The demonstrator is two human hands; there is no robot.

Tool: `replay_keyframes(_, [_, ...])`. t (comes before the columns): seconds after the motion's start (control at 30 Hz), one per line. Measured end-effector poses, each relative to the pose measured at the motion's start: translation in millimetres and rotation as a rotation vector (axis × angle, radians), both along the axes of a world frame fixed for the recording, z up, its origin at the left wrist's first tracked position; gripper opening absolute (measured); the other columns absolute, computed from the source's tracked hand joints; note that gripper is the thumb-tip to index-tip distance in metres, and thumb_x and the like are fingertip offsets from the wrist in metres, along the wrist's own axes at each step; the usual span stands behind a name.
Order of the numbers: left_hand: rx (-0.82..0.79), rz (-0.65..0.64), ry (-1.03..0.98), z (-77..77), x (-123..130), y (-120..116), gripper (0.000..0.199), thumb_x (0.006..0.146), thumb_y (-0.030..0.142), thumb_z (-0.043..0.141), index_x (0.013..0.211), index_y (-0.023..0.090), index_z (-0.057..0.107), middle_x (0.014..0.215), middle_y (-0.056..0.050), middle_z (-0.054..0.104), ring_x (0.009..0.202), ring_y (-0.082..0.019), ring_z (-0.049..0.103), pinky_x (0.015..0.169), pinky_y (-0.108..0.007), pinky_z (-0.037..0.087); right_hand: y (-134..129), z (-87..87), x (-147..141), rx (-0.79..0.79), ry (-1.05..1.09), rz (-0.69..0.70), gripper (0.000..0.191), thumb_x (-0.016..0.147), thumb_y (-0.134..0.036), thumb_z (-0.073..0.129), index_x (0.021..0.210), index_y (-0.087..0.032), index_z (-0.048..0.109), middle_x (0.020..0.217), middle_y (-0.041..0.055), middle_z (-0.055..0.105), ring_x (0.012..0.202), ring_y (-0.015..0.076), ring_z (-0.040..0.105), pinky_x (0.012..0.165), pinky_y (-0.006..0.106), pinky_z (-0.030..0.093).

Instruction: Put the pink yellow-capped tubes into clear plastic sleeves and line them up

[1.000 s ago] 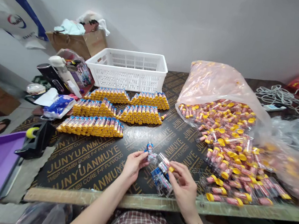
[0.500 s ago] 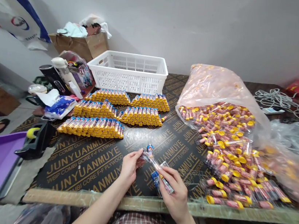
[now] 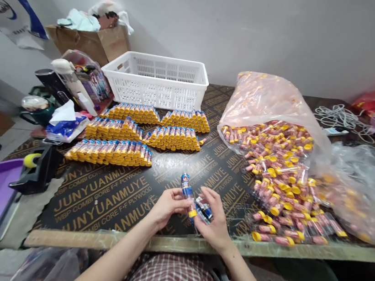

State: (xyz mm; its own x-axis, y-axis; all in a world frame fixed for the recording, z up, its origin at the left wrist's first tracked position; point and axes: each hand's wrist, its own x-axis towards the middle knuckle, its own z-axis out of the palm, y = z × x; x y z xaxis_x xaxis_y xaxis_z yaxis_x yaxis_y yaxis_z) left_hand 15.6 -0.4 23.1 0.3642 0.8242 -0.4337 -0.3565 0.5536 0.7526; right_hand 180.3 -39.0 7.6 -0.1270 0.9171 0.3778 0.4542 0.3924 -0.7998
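Nearest, over the front of the table (image 3: 112, 190), the left hand (image 3: 168, 207) pinches a blue-topped tube (image 3: 186, 191) between thumb and fingers, its yellow end tilted toward the person. The right hand (image 3: 214, 222) is just beside it, fingers curved and parted from the thumb — whether it touches the tube is hard to tell. Small blue-and-white pieces (image 3: 204, 209) lie between the hands. To the right spread loose pink tubes (image 3: 274, 200) with yellow caps, spilling from a large plastic bag (image 3: 265, 95). Farther off, stacked blue-and-yellow tubes (image 3: 113, 151) sit before a white basket (image 3: 155, 92).
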Motion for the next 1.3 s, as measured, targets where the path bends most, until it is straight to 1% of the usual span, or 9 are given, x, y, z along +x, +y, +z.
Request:
replay_keyframes(0.13, [0.020, -0.107, 0.001, 5.4, 3.6, -7.7, 0.037, 0.062, 0.037, 0.076, 0.084, 0.009, 0.068, 0.072, -0.008, 0.068, 0.058, -0.012, 0.060, 0.056, -0.022, 0.048, 2.7, 6.3, 2.0, -0.029, 0.015, 0.141, 0.082, 0.063, -0.007, 0.052, 0.138, -0.028, 0.028, 0.144, 0.0087, 0.028, 0.125, 0.0270, 0.041, 0.098, 0.044, 0.043])
replay_keyframes(0.27, [0.018, -0.136, 0.011, 6.2, 7.3, -12.3, 0.037, 0.059, 0.037, 0.077, 0.081, 0.009, 0.068, 0.072, -0.007, 0.068, 0.058, -0.013, 0.061, 0.055, -0.022, 0.048, 1.2, 8.2, 3.3, -0.080, 0.024, 0.244, 0.083, 0.060, -0.006, 0.050, 0.138, -0.024, 0.028, 0.136, 0.0092, 0.043, 0.123, 0.0256, 0.046, 0.101, 0.042, 0.041])
replay_keyframes(0.8, [0.003, -0.117, 0.023, 9.8, 9.8, -18.3, 0.042, 0.058, 0.040, 0.077, 0.082, 0.008, 0.067, 0.069, -0.006, 0.066, 0.056, -0.012, 0.060, 0.053, -0.022, 0.048, -4.5, 5.5, 1.3, -0.104, 0.169, 0.272, 0.085, 0.059, -0.006, 0.051, 0.138, -0.024, 0.026, 0.134, 0.0100, 0.044, 0.122, 0.0253, 0.046, 0.103, 0.042, 0.038])
replay_keyframes(0.93, [0.038, -0.110, 0.074, 4.8, 2.7, -7.0, 0.042, 0.059, 0.044, 0.075, 0.081, 0.009, 0.065, 0.069, -0.006, 0.067, 0.055, -0.012, 0.060, 0.053, -0.023, 0.049, 5.6, 4.9, 3.7, -0.163, 0.199, 0.301, 0.085, 0.065, -0.015, 0.059, 0.140, -0.024, 0.020, 0.138, 0.0104, 0.040, 0.122, 0.0251, 0.045, 0.102, 0.041, 0.038])
replay_keyframes(1.03, [0.192, -0.056, 0.350, -8.7, -9.0, 23.3, 0.036, 0.065, 0.043, 0.070, 0.078, 0.011, 0.062, 0.071, -0.006, 0.067, 0.058, -0.014, 0.062, 0.055, -0.024, 0.049, 33.0, -2.5, 4.9, -0.230, 0.098, 0.103, 0.072, 0.074, -0.030, 0.060, 0.138, -0.022, 0.027, 0.121, 0.0109, 0.054, 0.102, 0.0228, 0.057, 0.088, 0.038, 0.046])
replay_keyframes(1.1, [0.303, -0.076, 0.736, -20.9, -16.8, 49.6, 0.030, 0.070, 0.041, 0.066, 0.073, 0.012, 0.061, 0.066, -0.005, 0.066, 0.056, -0.014, 0.061, 0.053, -0.024, 0.048, 56.7, -11.2, 1.6, -0.315, -0.083, -0.069, 0.059, 0.079, -0.034, 0.054, 0.134, -0.019, 0.036, 0.088, 0.0063, 0.065, 0.078, 0.0199, 0.061, 0.074, 0.034, 0.047])
replay_keyframes(1.13, [0.339, -0.103, 0.953, -26.6, -20.0, 62.4, 0.029, 0.071, 0.042, 0.065, 0.070, 0.013, 0.061, 0.062, -0.005, 0.065, 0.056, -0.015, 0.061, 0.054, -0.024, 0.047, 68.4, -16.1, -1.9, -0.359, -0.172, -0.112, 0.057, 0.078, -0.033, 0.055, 0.132, -0.018, 0.039, 0.073, 0.0026, 0.063, 0.068, 0.0188, 0.060, 0.069, 0.032, 0.046])
replay_keyframes(1.2, [0.375, -0.103, 1.154, -35.1, -24.5, 84.5, 0.026, 0.067, 0.039, 0.068, 0.070, 0.013, 0.062, 0.061, -0.005, 0.065, 0.060, -0.018, 0.063, 0.058, -0.026, 0.047, 89.6, -25.9, -11.9, -0.412, -0.282, -0.103, 0.061, 0.071, -0.028, 0.061, 0.129, -0.018, 0.043, 0.058, -0.0028, 0.057, 0.058, 0.0172, 0.057, 0.064, 0.029, 0.043])
replay_keyframes(1.3, [0.430, -0.058, 1.313, -37.2, -27.7, 107.0, 0.030, 0.062, 0.035, 0.073, 0.081, 0.014, 0.064, 0.072, -0.009, 0.068, 0.076, -0.022, 0.065, 0.068, -0.028, 0.046, 116.5, -37.6, -31.2, -0.408, -0.281, -0.051, 0.064, 0.064, -0.019, 0.064, 0.126, -0.019, 0.047, 0.055, -0.0056, 0.055, 0.055, 0.0149, 0.055, 0.060, 0.025, 0.040])
